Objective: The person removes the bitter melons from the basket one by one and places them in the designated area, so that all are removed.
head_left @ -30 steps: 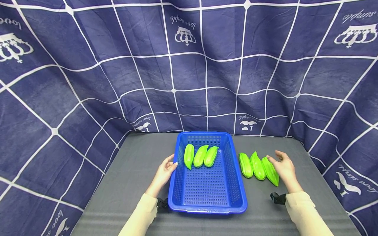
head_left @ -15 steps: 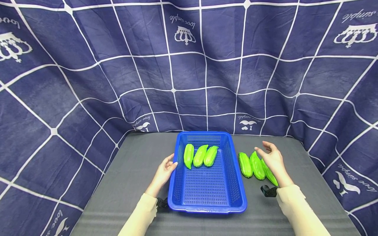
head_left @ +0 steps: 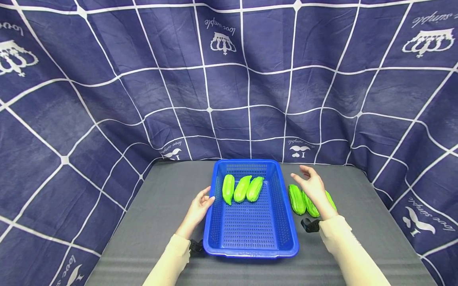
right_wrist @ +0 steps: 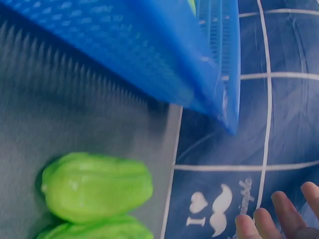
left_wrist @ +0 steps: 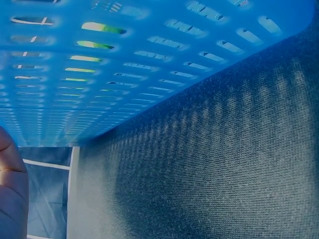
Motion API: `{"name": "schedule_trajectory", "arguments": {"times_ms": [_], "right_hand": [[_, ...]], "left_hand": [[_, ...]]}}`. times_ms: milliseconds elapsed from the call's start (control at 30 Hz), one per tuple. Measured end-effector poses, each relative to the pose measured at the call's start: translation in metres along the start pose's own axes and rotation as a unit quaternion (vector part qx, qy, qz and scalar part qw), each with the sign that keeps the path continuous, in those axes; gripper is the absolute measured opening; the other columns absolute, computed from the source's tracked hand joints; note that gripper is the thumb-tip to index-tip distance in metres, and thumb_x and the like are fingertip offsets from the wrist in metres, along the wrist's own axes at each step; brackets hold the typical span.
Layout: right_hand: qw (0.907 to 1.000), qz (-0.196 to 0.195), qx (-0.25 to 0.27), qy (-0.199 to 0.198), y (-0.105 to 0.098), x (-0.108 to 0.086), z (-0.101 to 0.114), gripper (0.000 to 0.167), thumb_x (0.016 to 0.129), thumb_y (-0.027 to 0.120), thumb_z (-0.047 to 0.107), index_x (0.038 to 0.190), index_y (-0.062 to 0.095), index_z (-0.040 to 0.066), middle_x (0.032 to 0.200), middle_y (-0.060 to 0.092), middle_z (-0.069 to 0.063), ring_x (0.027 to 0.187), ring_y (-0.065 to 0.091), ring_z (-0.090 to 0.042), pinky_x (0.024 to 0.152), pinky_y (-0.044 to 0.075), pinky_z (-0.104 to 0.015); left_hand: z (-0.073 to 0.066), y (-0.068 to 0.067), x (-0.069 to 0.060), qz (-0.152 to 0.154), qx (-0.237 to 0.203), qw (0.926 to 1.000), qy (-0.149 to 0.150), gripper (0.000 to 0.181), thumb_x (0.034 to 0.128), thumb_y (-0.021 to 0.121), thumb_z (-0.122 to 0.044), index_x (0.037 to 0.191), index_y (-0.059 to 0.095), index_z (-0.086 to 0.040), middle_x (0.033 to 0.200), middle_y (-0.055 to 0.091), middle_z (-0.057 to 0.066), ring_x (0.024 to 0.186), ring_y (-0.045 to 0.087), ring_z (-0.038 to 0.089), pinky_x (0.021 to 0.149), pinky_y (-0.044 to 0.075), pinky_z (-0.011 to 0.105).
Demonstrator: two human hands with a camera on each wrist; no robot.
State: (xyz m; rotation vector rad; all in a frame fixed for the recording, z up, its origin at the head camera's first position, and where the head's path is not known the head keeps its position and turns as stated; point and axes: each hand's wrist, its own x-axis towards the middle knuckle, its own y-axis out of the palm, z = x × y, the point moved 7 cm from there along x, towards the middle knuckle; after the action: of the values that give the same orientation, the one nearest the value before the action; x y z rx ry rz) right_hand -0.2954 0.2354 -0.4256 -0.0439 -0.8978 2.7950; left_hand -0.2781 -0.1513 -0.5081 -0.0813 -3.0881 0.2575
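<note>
A blue perforated plastic basket stands on the grey table. Three light-green, ridged, gourd-like vegetables, the middle one among them, lie side by side near its far end. My left hand holds the basket's left rim, its thumb on the edge; in the left wrist view only part of it shows beside the perforated wall. My right hand is over three more such vegetables right of the basket, fingers spread and holding nothing. The leftmost vegetable is in plain sight; my hand and wrist partly hide the other two.
Dark blue cloth with white lines hangs behind and at both sides of the grey table. A black wrist device is under my right wrist, another by my left wrist.
My right hand has moved left and a little farther away, from the rightmost loose vegetable toward the leftmost one. My left hand, the basket and the vegetables stay put.
</note>
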Motion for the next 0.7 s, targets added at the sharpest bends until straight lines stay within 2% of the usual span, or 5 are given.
{"name": "schedule_trajectory", "arguments": {"times_ms": [167, 367, 533, 700], "right_hand": [[0.9999, 0.01, 0.01, -0.009, 0.014, 0.0, 0.014, 0.06, 0.095, 0.064, 0.028, 0.143, 0.043, -0.001, 0.145, 0.047, -0.025, 0.135, 0.043, -0.041, 0.112, 0.034, -0.049], [0.9995, 0.022, 0.015, -0.019, 0.031, -0.002, 0.025, 0.06, 0.094, 0.065, 0.027, 0.142, 0.044, -0.002, 0.144, 0.048, -0.025, 0.134, 0.044, -0.041, 0.111, 0.036, -0.049], [0.9992, 0.03, 0.014, -0.021, 0.045, -0.001, 0.028, 0.06, 0.094, 0.065, 0.027, 0.142, 0.045, -0.001, 0.145, 0.048, -0.024, 0.133, 0.046, -0.041, 0.11, 0.037, -0.049], [0.9989, 0.034, 0.026, -0.019, 0.055, -0.003, 0.032, 0.06, 0.093, 0.065, 0.028, 0.142, 0.045, 0.001, 0.144, 0.049, -0.024, 0.132, 0.048, -0.042, 0.109, 0.038, -0.05]], "left_hand": [[-0.024, 0.0, -0.011, 0.007, -0.001, 1.0, 0.007, 0.052, 0.0955, 0.06, -0.003, 0.141, 0.04, 0.013, 0.089, 0.063, 0.024, 0.072, 0.059, 0.009, 0.068, 0.048, 0.02], [-0.029, 0.001, -0.013, 0.008, 0.003, 1.0, 0.002, 0.052, 0.0956, 0.06, -0.003, 0.142, 0.041, 0.011, 0.092, 0.063, 0.027, 0.078, 0.063, 0.019, 0.07, 0.049, 0.02], [-0.023, 0.0, -0.01, 0.011, -0.003, 0.9999, -0.001, 0.052, 0.0958, 0.059, -0.003, 0.142, 0.04, 0.012, 0.093, 0.063, 0.029, 0.078, 0.063, 0.019, 0.07, 0.049, 0.02], [-0.001, 0.0, -0.001, 0.002, -0.002, 1.0, -0.003, 0.053, 0.0963, 0.06, -0.004, 0.144, 0.039, 0.01, 0.091, 0.064, 0.025, 0.075, 0.061, 0.013, 0.069, 0.049, 0.02]]}}
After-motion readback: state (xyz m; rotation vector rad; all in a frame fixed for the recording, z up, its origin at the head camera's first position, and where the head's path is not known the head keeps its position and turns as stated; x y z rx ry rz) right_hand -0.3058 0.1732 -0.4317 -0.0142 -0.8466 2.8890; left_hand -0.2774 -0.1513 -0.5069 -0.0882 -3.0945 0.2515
